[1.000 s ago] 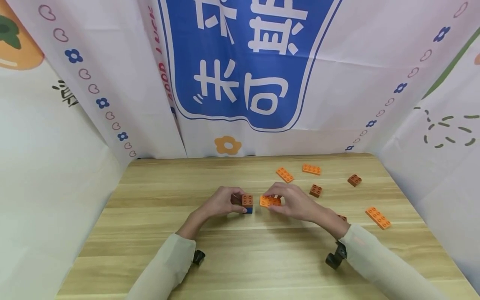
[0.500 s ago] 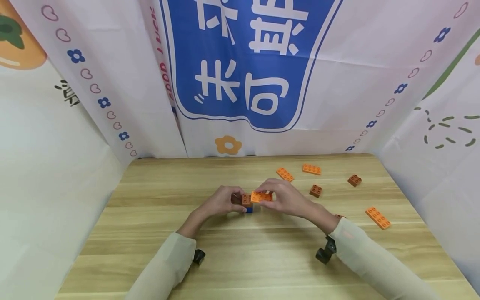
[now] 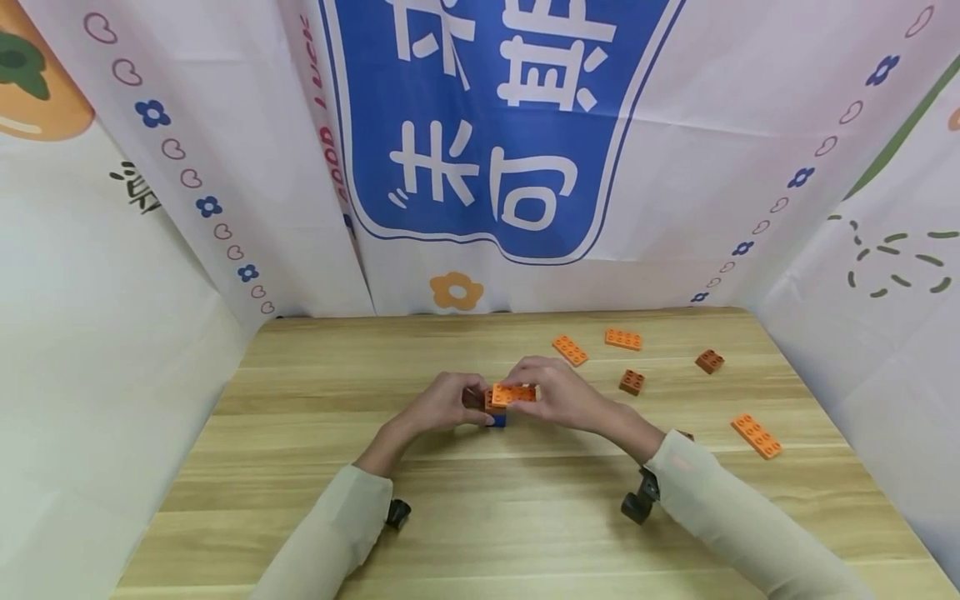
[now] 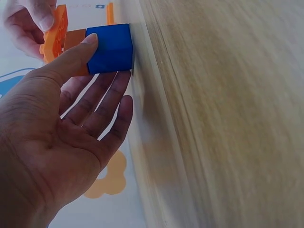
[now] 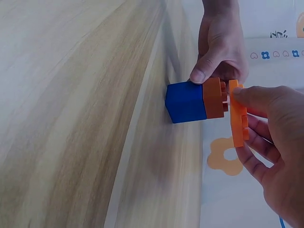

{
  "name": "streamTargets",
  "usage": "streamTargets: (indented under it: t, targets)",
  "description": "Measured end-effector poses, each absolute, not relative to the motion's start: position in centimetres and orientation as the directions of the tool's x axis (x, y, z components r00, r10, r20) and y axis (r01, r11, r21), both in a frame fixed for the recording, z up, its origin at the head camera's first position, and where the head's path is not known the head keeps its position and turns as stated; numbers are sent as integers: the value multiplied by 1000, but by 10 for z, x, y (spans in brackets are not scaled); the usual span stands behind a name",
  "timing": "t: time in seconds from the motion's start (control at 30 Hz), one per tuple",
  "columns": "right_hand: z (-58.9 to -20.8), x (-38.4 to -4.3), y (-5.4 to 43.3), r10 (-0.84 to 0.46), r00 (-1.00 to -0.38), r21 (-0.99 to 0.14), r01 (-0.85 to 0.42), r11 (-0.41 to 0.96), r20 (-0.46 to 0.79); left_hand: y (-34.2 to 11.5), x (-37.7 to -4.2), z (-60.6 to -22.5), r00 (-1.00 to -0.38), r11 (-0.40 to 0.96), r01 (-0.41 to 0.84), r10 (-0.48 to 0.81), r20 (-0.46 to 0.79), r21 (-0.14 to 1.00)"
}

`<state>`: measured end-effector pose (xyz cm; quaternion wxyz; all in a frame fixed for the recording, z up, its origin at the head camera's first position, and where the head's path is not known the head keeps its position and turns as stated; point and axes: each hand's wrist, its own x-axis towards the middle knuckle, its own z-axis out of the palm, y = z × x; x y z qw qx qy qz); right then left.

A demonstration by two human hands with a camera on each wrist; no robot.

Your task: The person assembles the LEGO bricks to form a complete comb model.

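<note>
A blue brick (image 4: pixel 112 49) stands on the table with a brown brick (image 5: pixel 213 98) stacked on top, its studs facing up. My left hand (image 3: pixel 447 402) grips this stack from the left, thumb on the near side and fingers behind. My right hand (image 3: pixel 558 394) pinches a flat orange brick (image 3: pixel 510 395) between thumb and fingers. In the right wrist view the orange brick sits close over the brown brick's studs, with a narrow gap showing. Its far end overhangs the stack toward my right hand.
Two flat orange bricks (image 3: pixel 571 349) lie at the back, a third orange brick (image 3: pixel 757 436) at right. Brown bricks (image 3: pixel 632 382) lie between them, one partly hidden by the right forearm. A printed cloth (image 3: pixel 300 275) hangs behind the wooden table (image 3: pixel 300 367).
My right hand has moved left and slightly up with the flat orange brick, which now overlaps the top of the stack. My left hand has stayed in place on the stack.
</note>
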<state>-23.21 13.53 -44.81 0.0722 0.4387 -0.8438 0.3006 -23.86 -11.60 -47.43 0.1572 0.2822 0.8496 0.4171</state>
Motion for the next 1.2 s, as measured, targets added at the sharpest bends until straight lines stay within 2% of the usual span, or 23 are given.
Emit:
streamTargets:
  t: [0.27,0.67,1.2]
  targets:
    - [-447,-235,130,-709,-617,-441,-771,459,341,-115,-238,-473,-792,490,342,609,-35,802]
    - [-443,-234,125,-745,-593,-437,-782,444,305,-114,-239,-474,-792,495,337,609,-44,801]
    - [-440,-239,119,-748,-620,-478,-744,466,236,-115,-238,-475,-805,509,321,590,-53,798]
